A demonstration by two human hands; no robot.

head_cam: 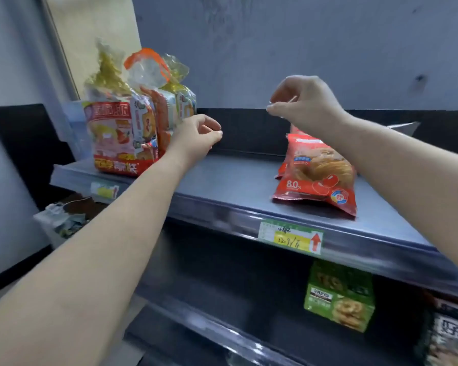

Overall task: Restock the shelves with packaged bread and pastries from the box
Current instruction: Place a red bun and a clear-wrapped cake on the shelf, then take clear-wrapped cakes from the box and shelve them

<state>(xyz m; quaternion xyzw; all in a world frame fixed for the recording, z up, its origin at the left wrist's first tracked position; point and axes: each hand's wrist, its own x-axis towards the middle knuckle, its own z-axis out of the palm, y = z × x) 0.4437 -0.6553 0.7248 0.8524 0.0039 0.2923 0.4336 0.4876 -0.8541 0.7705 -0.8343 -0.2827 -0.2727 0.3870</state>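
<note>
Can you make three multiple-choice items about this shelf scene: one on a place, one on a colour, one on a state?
1. Where do the tall clear-plastic bread bags stand on the dark grey top shelf?
A. left end
B. right end
C. middle

2. What colour is the flat pastry packet under the right hand?
A. blue
B. red
C. white

3. What is the left hand holding?
A. a bread bag
B. a price label
C. nothing

Answers: 1 A, the bags stand at the shelf's left end. 2 B, its wrapper is red. 3 C, its fingers are loosely curled beside the bags, gripping nothing.
</note>
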